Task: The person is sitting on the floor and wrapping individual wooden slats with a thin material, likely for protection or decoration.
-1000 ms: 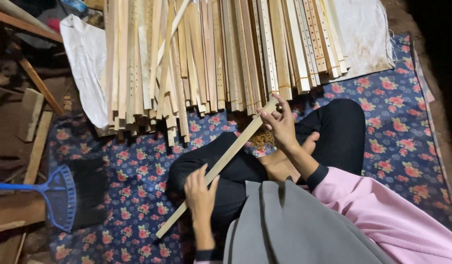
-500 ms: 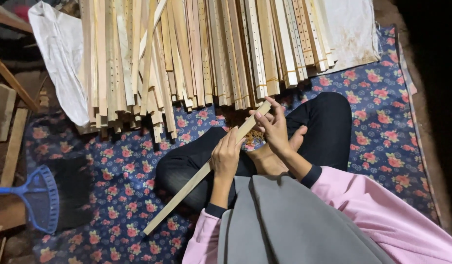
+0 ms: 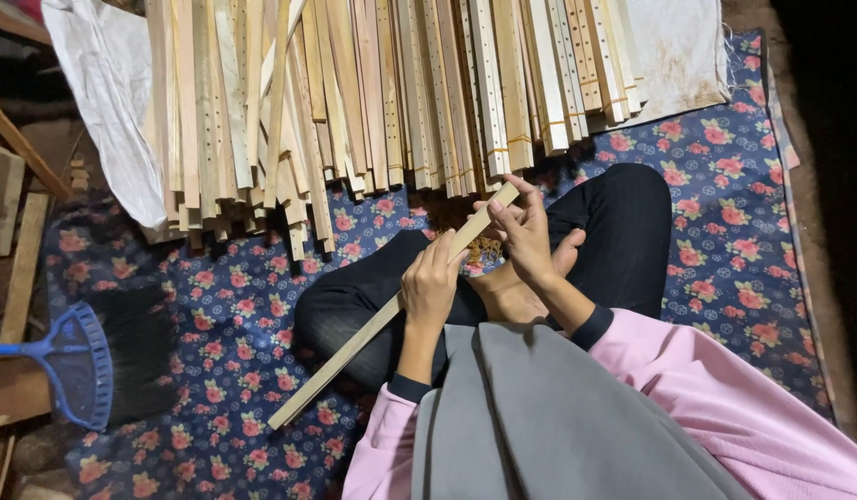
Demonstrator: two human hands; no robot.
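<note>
- A pile of pale wooden slats [image 3: 382,93] lies on the floral mat [image 3: 725,241], just beyond the fingertips.
- One long wooden strip [image 3: 354,343] runs diagonally, lower-left to upper-right, across the lap.
- Left hand [image 3: 430,289] wraps its middle; right hand [image 3: 525,236] pinches its upper end.

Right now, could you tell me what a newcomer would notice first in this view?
First, the big pile of pale wooden slats fanned across the top. Below it, on a dark floral mat, a seated person holds one long slat diagonally over their lap, left hand at mid-length, right hand near its upper end.
</note>
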